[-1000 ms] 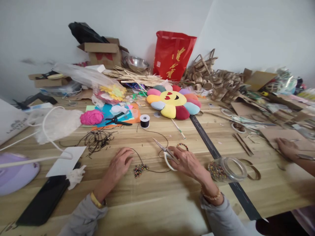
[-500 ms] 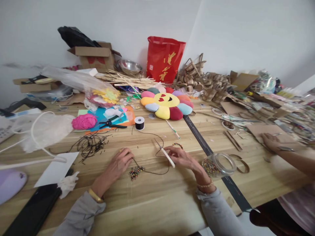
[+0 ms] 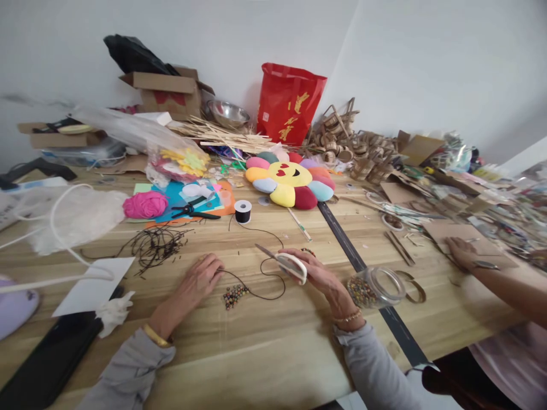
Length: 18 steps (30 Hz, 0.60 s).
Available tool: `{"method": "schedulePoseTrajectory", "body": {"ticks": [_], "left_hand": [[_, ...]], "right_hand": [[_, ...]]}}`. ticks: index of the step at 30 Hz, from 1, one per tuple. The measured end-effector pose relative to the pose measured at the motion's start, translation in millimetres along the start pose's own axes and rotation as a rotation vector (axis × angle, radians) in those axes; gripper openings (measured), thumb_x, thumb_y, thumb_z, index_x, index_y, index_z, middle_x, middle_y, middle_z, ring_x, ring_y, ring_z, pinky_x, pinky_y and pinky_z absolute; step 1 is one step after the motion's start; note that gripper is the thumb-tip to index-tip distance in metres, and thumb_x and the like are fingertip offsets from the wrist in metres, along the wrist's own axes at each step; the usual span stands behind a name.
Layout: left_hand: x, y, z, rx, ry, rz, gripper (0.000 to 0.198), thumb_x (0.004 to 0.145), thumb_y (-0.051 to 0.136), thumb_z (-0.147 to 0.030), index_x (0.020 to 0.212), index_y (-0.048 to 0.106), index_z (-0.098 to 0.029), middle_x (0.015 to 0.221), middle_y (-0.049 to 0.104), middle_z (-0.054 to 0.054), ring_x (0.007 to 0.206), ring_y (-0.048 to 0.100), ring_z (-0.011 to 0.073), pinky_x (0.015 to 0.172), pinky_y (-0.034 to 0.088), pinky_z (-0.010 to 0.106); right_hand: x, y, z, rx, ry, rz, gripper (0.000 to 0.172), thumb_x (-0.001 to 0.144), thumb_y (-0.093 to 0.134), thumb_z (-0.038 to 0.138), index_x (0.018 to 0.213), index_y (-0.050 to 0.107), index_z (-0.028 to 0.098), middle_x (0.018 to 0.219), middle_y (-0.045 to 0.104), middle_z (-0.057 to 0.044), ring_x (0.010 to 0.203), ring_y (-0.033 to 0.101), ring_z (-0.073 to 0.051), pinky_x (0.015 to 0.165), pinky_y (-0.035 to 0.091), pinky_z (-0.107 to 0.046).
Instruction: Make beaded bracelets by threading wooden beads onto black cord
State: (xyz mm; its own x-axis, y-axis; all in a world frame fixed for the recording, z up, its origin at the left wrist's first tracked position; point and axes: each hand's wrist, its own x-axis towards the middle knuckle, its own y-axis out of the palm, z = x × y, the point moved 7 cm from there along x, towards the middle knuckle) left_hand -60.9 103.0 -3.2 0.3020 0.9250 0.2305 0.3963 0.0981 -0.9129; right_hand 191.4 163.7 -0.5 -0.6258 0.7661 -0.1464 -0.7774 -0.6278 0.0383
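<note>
In the head view, the step in hand is judged to be cord handling, with scissors (image 3: 278,258) held ready. The black cord (image 3: 265,299) is pinched by the left grip (image 3: 199,280), fingertips closed, to the left of the bead pile (image 3: 234,296) and slightly beyond it. The scissors are held by the right grip (image 3: 318,276), to the right of the bead pile and beyond it, fingers wrapped at the white handle; exact blade opening cannot be told. The next move is judged to call for slack being taken up and the blades being lined up with care, the bead pile left unbumped.

Cord: thin, dark, slack. It is run past the bead pile's right edge, looped to the right of it, then partly hidden near the scissors; another stretch is seen beyond the pile, near the spool (image 3: 243,212). Whether any bead is threaded cannot be told. Beads: small, round, mixed colours, heaped loosely on the surface (image 3: 239,353).
</note>
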Motion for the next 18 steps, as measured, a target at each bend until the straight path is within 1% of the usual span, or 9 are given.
{"method": "schedulePoseTrajectory", "body": {"ticks": [3, 5, 7, 9, 11, 12, 15, 16, 18], "left_hand": [[-0.5, -0.5, 1.3, -0.027, -0.019, 0.029, 0.023, 0.093, 0.037, -0.024, 0.081, 0.056, -0.018, 0.084, 0.056, 0.004, 0.079, 0.054, 0.0196, 0.077, 0.045, 0.033], [0.0, -0.2, 2.4, -0.03, -0.037, 0.045, 0.024, 0.093, 0.037, -0.024, 0.078, 0.055, -0.017, 0.082, 0.056, 0.004, 0.077, 0.055, 0.0192, 0.076, 0.044, 0.033], [0.9, -0.2, 3.5, -0.027, -0.046, 0.045, 0.024, 0.092, 0.038, -0.023, 0.076, 0.055, -0.018, 0.08, 0.057, 0.004, 0.077, 0.054, 0.0191, 0.076, 0.044, 0.033], [2.6, -1.4, 4.8, -0.032, -0.053, 0.027, 0.023, 0.091, 0.041, -0.024, 0.075, 0.055, -0.018, 0.079, 0.058, 0.004, 0.077, 0.054, 0.0194, 0.076, 0.044, 0.033], [5.0, -4.9, 6.8, -0.075, -0.078, -0.015, 0.021, 0.089, 0.044, -0.025, 0.074, 0.056, -0.018, 0.079, 0.059, 0.004, 0.077, 0.055, 0.0196, 0.076, 0.044, 0.032], [6.4, -7.3, 8.1, -0.112, -0.101, -0.041, 0.02, 0.088, 0.045, -0.025, 0.074, 0.056, -0.018, 0.079, 0.061, 0.004, 0.077, 0.056, 0.0197, 0.075, 0.044, 0.032], [10.0, -13.4, 11.7, -0.283, -0.219, -0.096, 0.016, 0.084, 0.05, -0.028, 0.075, 0.059, -0.018, 0.076, 0.065, 0.004, 0.073, 0.059, 0.0186, 0.072, 0.046, 0.03], [11.0, -13.7, 11.7, -0.358, -0.259, -0.093, 0.016, 0.083, 0.052, -0.03, 0.076, 0.059, -0.018, 0.074, 0.066, 0.003, 0.07, 0.059, 0.0177, 0.07, 0.046, 0.029], [13.9, -11.9, 7.2, -0.537, -0.291, -0.056, 0.018, 0.083, 0.052, -0.032, 0.076, 0.059, -0.018, 0.071, 0.067, 0.002, 0.067, 0.06, 0.0159, 0.065, 0.047, 0.026]], "right_hand": [[-4.0, 6.8, 10.4, 0.022, -0.041, 0.078, 0.056, 0.077, 0.066, 0.048, 0.123, 0.055, 0.018, 0.086, 0.057, -0.004, 0.059, 0.046, -0.009, 0.049, 0.038, -0.02], [-9.2, 15.7, 17.8, -0.046, -0.057, 0.163, 0.061, 0.073, 0.071, 0.044, 0.125, 0.054, 0.018, 0.091, 0.058, -0.005, 0.065, 0.05, -0.01, 0.055, 0.042, -0.021], [-16.5, 32.1, 21.9, -0.184, -0.054, 0.312, 0.062, 0.073, 0.072, 0.039, 0.128, 0.052, 0.018, 0.09, 0.059, -0.004, 0.069, 0.052, -0.012, 0.059, 0.044, -0.022], [-25.5, 52.6, 22.4, -0.366, -0.05, 0.479, 0.055, 0.077, 0.067, 0.032, 0.128, 0.053, 0.018, 0.085, 0.061, -0.003, 0.069, 0.053, -0.012, 0.062, 0.044, -0.022], [-31.9, 70.1, 23.7, -0.547, -0.08, 0.548, 0.048, 0.077, 0.064, 0.024, 0.124, 0.057, 0.02, 0.081, 0.062, -0.001, 0.064, 0.051, -0.011, 0.058, 0.04, -0.02], [-34.5, 79.0, 24.0, -0.635, -0.098, 0.568, 0.048, 0.075, 0.065, 0.023, 0.123, 0.058, 0.022, 0.078, 0.062, 0.001, 0.062, 0.051, -0.01, 0.055, 0.038, -0.019], [-40.2, 104.5, 28.3, -0.907, -0.235, 0.545, 0.046, 0.072, 0.066, 0.02, 0.117, 0.06, 0.026, 0.076, 0.064, 0.003, 0.061, 0.053, -0.011, 0.055, 0.034, -0.02], [-42.7, 113.5, 28.9, -0.983, -0.285, 0.539, 0.043, 0.072, 0.066, 0.021, 0.114, 0.061, 0.026, 0.082, 0.065, 0.002, 0.064, 0.055, -0.012, 0.056, 0.034, -0.021], [-48.2, 129.3, 26.6, -1.147, -0.347, 0.527, 0.04, 0.072, 0.066, 0.026, 0.111, 0.059, 0.025, 0.092, 0.066, -0.001, 0.07, 0.057, -0.015, 0.058, 0.035, -0.023]]}}
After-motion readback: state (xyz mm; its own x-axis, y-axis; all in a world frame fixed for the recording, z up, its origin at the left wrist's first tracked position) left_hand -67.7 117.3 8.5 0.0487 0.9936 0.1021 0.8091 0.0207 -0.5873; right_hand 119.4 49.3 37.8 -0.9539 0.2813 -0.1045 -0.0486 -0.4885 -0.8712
